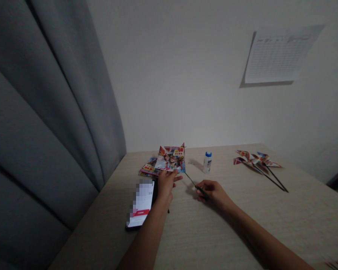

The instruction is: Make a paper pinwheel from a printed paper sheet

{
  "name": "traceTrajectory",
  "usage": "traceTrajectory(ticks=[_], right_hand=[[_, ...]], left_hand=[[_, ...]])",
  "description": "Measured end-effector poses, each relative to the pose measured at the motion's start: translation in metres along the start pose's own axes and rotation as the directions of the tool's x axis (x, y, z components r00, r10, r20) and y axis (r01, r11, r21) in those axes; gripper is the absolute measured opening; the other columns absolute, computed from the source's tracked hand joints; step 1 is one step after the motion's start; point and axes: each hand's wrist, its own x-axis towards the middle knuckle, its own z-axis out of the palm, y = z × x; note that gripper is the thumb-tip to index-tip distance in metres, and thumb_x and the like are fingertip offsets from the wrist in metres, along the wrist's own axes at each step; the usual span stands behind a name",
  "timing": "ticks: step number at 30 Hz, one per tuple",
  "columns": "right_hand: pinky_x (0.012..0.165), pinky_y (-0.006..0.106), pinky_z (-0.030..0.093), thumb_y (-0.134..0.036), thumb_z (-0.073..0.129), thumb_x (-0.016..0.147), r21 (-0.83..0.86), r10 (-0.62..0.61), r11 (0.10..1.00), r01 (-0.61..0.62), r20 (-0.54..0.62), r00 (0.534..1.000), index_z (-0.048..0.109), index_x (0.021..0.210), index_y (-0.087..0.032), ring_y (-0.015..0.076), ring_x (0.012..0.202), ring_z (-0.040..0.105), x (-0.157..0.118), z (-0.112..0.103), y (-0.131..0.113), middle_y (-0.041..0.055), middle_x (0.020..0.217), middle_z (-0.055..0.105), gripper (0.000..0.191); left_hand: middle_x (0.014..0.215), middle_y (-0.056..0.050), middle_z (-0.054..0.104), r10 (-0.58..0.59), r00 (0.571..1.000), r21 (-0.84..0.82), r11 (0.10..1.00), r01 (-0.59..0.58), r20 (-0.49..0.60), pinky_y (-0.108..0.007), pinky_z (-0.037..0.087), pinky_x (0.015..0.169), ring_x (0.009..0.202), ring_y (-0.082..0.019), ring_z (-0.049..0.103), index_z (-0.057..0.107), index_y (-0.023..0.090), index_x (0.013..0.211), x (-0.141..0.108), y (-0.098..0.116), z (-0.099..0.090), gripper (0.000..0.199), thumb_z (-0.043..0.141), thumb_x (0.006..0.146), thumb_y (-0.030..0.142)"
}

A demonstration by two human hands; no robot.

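Note:
My left hand (166, 183) has its fingers on the lower edge of a square sheet of colourful printed paper (171, 159), holding it tilted up. Some of the sheet's corners stick up in points. In my right hand (212, 191) is a pair of scissors (200, 190) with dark handles, fingers closed round them. Their slim blades reach the sheet's lower right corner; whether the blades are parted is too small to tell. More printed paper (148, 168) lies behind and left of the held sheet.
A lit phone (142, 210) lies left of my left forearm. A white glue bottle (207, 164) with a blue cap stands upright beyond my right hand. Paper pinwheels (253, 160) on dark sticks lie at the right. A grey curtain (59, 93) borders the table (191, 232).

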Motion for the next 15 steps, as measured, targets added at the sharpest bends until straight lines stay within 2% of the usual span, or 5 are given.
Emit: traceTrajectory(ticks=[9, 15], right_hand=[[0.048, 0.024, 0.032, -0.048, 0.083, 0.063, 0.012, -0.003, 1.0, 0.003, -0.021, 1.0, 0.07, 0.084, -0.014, 0.0109, 0.046, 0.05, 0.0009, 0.0015, 0.0023, -0.0002, 0.055, 0.064, 0.042], [0.047, 0.025, 0.033, -0.048, 0.083, 0.06, 0.029, 0.0, 1.0, 0.001, -0.038, 0.999, 0.07, 0.086, -0.014, 0.0115, 0.045, 0.05, -0.0007, 0.0032, -0.0007, 0.0, 0.054, 0.063, 0.045]], left_hand=[[0.091, -0.008, 0.075, -0.021, 1.0, -0.025, 0.999, 0.021, 0.014, -0.015, 0.025, 0.035, 0.059, -0.016, 0.074, 0.058, 0.016, 0.088, -0.0016, 0.0025, -0.0005, 0.024, 0.075, 0.072, 0.022], [0.092, -0.008, 0.074, -0.017, 1.0, -0.019, 1.0, 0.017, 0.01, -0.014, 0.024, 0.036, 0.059, -0.016, 0.073, 0.06, 0.016, 0.09, -0.0038, 0.0049, 0.0, 0.025, 0.076, 0.072, 0.023]])
